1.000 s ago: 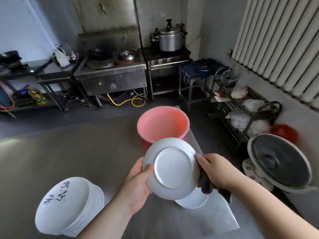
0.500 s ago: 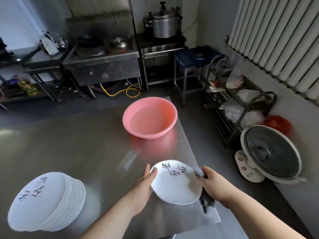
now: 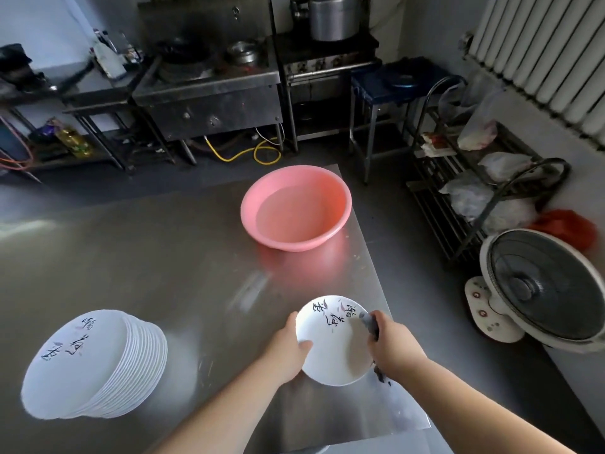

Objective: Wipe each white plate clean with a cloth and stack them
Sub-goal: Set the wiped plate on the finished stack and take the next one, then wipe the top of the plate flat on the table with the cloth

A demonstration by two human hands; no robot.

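Left hand [image 3: 288,350] is gripping the plate [image 3: 337,342] by its rim, thumb on top, near the table's [image 3: 163,257] right edge. Right hand [image 3: 389,347] is clutching a dark cloth [image 3: 370,322] against the opposite rim. The stack [image 3: 91,365] is sitting well apart, far left.

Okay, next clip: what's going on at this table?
A person is wiping dishes at a steel table. The left hand grips the rim of a white plate, face up with dark lettering, while the right hand holds a dark cloth against its edge. A stack of plates sits to the left, a pink basin farther back.
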